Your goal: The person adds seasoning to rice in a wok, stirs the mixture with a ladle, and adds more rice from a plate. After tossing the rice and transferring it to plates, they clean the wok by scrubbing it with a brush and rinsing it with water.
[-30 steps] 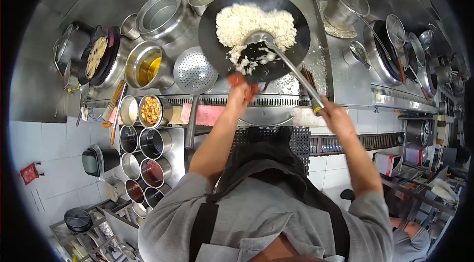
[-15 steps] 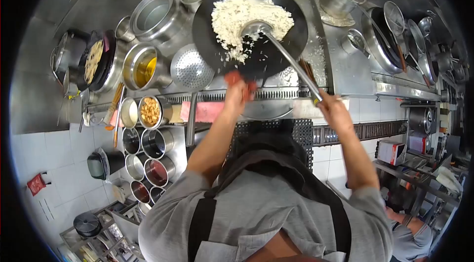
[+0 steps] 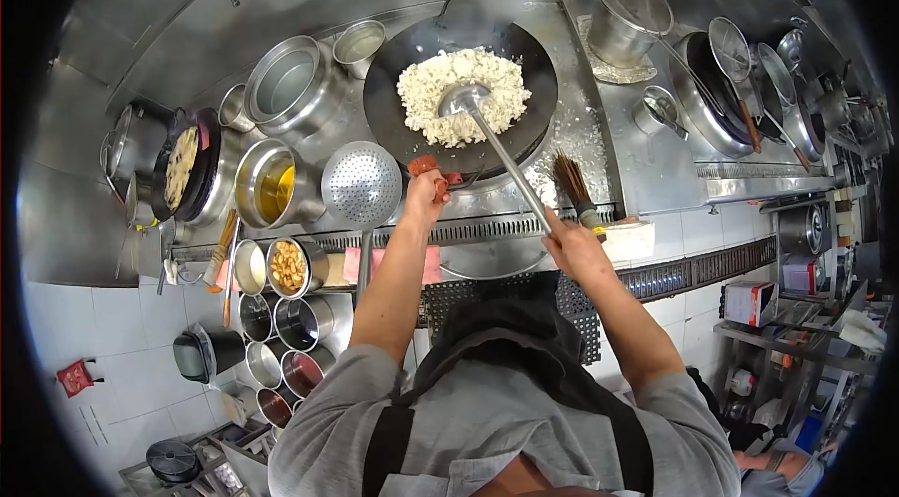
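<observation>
A large black wok (image 3: 389, 104) sits on the stove with a mound of white rice (image 3: 482, 76) in its middle. My left hand (image 3: 427, 196) is closed around a folded red cloth (image 3: 424, 165) at the near rim of the wok; the wok's handle there is mostly hidden. In my right hand (image 3: 579, 249) is the long handle of a metal ladle (image 3: 465, 100), its bowl resting on the rice. Just left of the wok lies a perforated skimmer (image 3: 361, 183), and a brush (image 3: 573, 183) stands near my right hand.
Metal pots (image 3: 286, 80) and a pot of yellow oil (image 3: 276, 190) stand at the left. Nearer are several canisters, one with brown pieces (image 3: 287, 265). To the right are a strainer (image 3: 634, 3) over a pot and more pans. Another person's arm (image 3: 763, 461) shows at bottom right.
The rice has gathered into a compact mound, and the wok sits lower in view. My right hand and the ladle have shifted left. My left hand still grips the cloth.
</observation>
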